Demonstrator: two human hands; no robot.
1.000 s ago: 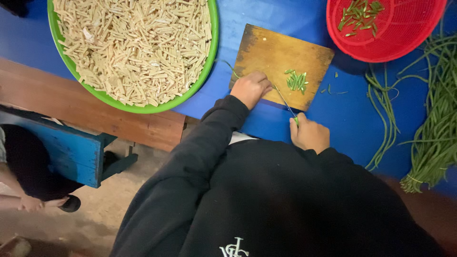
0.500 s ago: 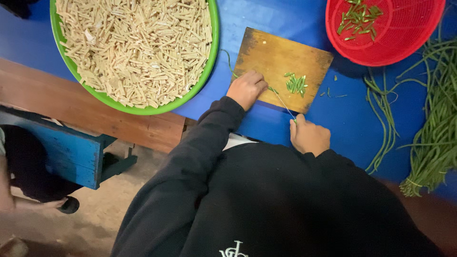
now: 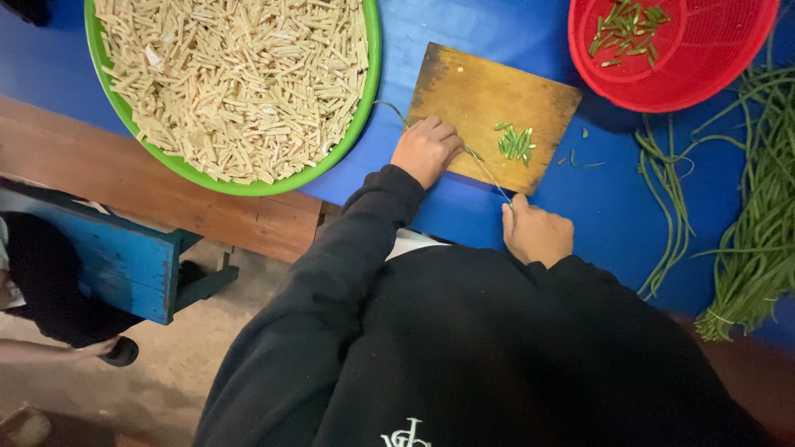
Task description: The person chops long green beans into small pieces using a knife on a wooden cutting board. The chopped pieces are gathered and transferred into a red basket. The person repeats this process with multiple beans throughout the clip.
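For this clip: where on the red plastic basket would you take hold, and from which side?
Probably the near rim of the red plastic mesh basket, reached from the chopping-board side. It stands upright and open, with a few cut green bean pieces inside, so the rim is free to pinch. The long green beans crowd its right. Both the left hand and right hand are busy at the wooden chopping board.

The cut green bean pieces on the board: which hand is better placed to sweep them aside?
Probably the left hand: it rests on the wooden board beside the cut pieces, while the right hand lies off the board holding the knife.
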